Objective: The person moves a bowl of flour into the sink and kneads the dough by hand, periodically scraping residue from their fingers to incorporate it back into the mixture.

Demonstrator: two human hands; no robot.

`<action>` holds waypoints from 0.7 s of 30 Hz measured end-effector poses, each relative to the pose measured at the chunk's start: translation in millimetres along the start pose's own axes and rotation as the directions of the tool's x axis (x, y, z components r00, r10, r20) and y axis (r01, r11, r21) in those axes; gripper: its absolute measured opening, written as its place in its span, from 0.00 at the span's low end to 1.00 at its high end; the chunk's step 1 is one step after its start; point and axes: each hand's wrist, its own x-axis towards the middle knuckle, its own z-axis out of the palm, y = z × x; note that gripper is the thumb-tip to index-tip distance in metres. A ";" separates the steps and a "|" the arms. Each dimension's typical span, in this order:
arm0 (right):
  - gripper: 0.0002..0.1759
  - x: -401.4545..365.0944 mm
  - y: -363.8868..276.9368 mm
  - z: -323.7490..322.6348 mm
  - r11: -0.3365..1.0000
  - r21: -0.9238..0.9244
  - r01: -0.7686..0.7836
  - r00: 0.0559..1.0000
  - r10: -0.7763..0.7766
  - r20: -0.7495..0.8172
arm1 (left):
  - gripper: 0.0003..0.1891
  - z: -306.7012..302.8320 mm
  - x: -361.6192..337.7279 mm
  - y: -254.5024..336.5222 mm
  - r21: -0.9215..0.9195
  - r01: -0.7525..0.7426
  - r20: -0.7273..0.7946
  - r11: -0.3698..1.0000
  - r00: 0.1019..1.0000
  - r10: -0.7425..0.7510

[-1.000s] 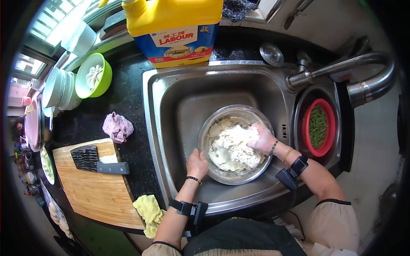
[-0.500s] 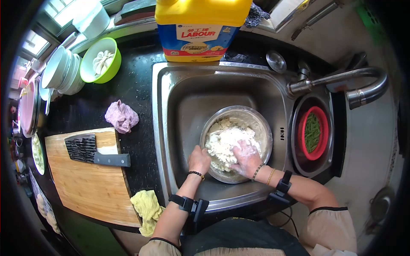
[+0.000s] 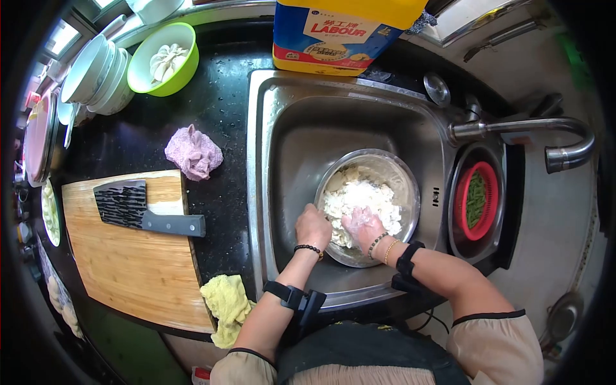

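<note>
Left hand [image 3: 313,229]: grips left rim of bowl [image 3: 409,192]
Right hand [image 3: 363,226]: in dough [image 3: 378,200]; fingers partly hidden, cannot tell how wide
Dough: in bowl, inside sink [image 3: 301,128]
Change: right hand shifts from dough's right to near side, so that part gets worked

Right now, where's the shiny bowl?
In the head view, the metal bowl sits in the large sink basin, a little right of centre, with the left hand at its rim and the right hand in its white mixture.
</note>
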 end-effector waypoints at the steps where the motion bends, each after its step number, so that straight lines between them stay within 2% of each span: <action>1: 0.16 5.9 -0.7 -0.6 0.999 -0.010 -0.033 0.998 0.033 0.055 | 0.13 -0.7 -0.3 0.7 0.007 0.002 -0.001 1.000 1.000 -0.002; 2: 0.16 11.6 -0.5 -1.5 0.998 -0.022 -0.065 0.992 0.067 0.110 | 0.13 -1.9 -1.2 2.0 0.014 0.000 0.006 1.000 1.000 0.000; 6: 0.16 24.3 5.6 -6.6 0.999 -0.036 -0.032 0.984 0.038 0.176 | 0.11 -6.5 -2.6 6.6 0.048 -0.004 0.033 0.999 0.999 0.003; 11: 0.20 35.4 18.0 18.6 0.996 -0.083 -0.040 0.997 0.045 0.063 | 0.14 -3.5 -0.5 1.7 0.030 0.006 0.027 1.000 1.000 -0.007; 14: 0.21 39.3 27.8 8.9 0.999 -0.048 -0.003 0.995 0.007 0.099 | 0.14 -4.2 -0.3 3.2 0.053 0.007 0.029 0.999 1.000 -0.009; 18: 0.14 46.1 40.3 8.8 0.998 0.041 0.053 0.997 -0.051 -0.053 | 0.14 -3.4 -1.0 0.0 0.082 -0.004 0.004 0.997 1.000 0.004; 19: 0.16 47.3 41.7 7.0 0.997 0.041 0.060 0.993 -0.056 -0.099 | 0.14 -3.5 0.3 0.7 0.089 -0.017 -0.017 0.996 1.000 0.019; 21: 0.14 50.6 42.5 2.7 0.998 0.034 0.053 0.995 -0.050 -0.090 | 0.15 2.7 -2.2 -3.0 0.093 0.023 -0.028 0.995 0.999 -0.021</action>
